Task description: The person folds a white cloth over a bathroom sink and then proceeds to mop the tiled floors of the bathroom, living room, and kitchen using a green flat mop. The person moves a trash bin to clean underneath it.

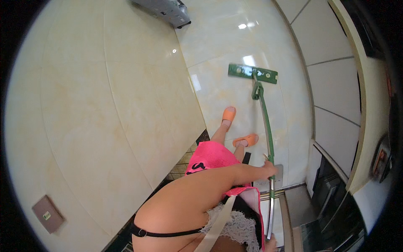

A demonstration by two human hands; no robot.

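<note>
A flat mop with a green and silver pole (267, 126) runs down the right of the view. Its rectangular green head (241, 70) lies on the glossy floor, with a green hinged joint (257, 91) just above it. My left hand (269, 170) is wrapped around the pole at a green collar. Lower in the view, my right hand (271, 243) is at the pole's upper end, partly cut off by the picture's edge. Its fingers are mostly hidden, but it appears closed around the pole. My feet, in orange slide sandals (229, 115), stand left of the pole.
Pale tiled wall (78, 94) fills the left, bearing a wall plate (48, 214). A grey wheeled case (170, 12) stands at the top. White cabinet fronts (337, 85) line the right under a counter edge (362, 94). A sliding-door track (267, 195) crosses the floor near me.
</note>
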